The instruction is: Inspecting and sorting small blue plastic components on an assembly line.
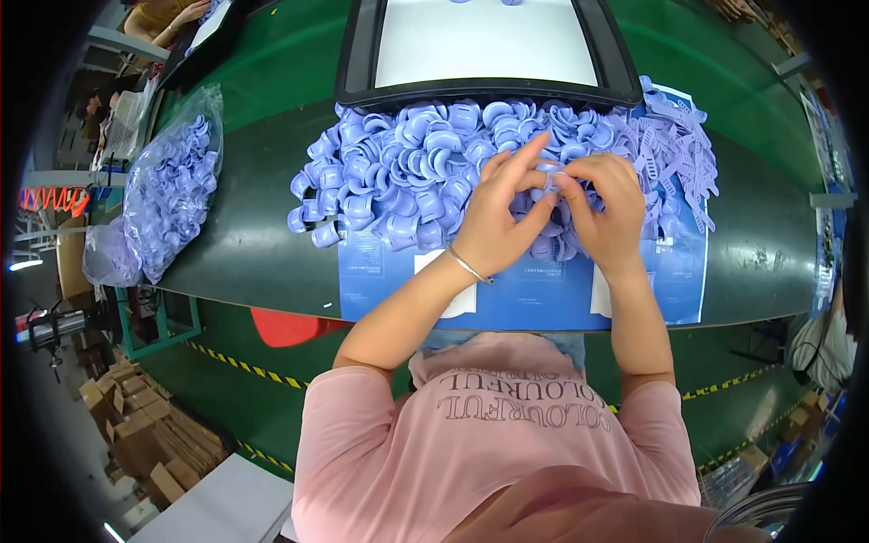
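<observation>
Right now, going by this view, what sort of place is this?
Likely a factory assembly area: a heap of small purple plastic parts on a dark workbench, yellow-and-black floor tape, and stacked cardboard at lower left.

Around the dark table, a green floor carries yellow-and-black striped lines, with cardboard boxes piled left near a white tabletop.

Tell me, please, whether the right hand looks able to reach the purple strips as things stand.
Probably yes: the purple strips lie just beside the right hand, with nothing seen standing between, though that hand seems busy with a small purple piece.
</observation>
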Tool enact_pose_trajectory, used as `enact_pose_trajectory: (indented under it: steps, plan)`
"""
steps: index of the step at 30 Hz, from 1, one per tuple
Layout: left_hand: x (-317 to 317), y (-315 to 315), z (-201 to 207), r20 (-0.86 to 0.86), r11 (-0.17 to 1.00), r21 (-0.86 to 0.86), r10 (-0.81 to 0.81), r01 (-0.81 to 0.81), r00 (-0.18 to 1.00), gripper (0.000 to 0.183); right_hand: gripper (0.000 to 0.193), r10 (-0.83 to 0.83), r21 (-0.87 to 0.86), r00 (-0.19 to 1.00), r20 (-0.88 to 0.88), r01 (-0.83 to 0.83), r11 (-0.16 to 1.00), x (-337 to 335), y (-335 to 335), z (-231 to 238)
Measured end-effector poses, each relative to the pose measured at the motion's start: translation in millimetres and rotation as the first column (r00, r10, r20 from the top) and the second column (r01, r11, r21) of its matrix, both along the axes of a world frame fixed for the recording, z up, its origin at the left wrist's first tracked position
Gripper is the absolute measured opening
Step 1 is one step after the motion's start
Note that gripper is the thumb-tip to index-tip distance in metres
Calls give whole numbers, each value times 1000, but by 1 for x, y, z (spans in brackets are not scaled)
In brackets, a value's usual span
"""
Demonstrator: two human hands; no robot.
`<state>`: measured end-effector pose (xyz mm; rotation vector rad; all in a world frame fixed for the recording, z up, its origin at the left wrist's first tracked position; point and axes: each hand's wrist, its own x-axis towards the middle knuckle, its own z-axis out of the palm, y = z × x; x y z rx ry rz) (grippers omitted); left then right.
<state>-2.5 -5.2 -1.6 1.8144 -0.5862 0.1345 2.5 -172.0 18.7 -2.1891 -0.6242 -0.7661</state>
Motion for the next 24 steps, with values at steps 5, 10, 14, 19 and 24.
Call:
enact_pose_trajectory:
  steps: [5, 10, 14, 19, 24]
  plan:
    - [2, -3, -7, -229, 954, -295, -126, 55, 965, 68, 9, -7, -5, 1000, 7, 8, 1000, -1, 0, 0]
    - [2, -5, -8, -263, 925, -374, -171, 63, 949, 69, 8, -45, 5, 999, -11, 45, 999, -1, 3, 0]
    - [1, -6, -7, -300, 909, -416, -179, 40, 937, 72, 6, -51, 4, 999, -4, 51, 999, -1, 4, -1]
    - [0, -4, -4, -4, 999, -34, -30, 30, 1000, 70, 6, -84, 75, 981, -173, 98, 992, 2, 0, 0]
    - [-3, -3, 5, 112, 996, 88, -6, -4, 994, 64, 6, 75, 185, 934, -349, -10, 983, 1, -5, -5]
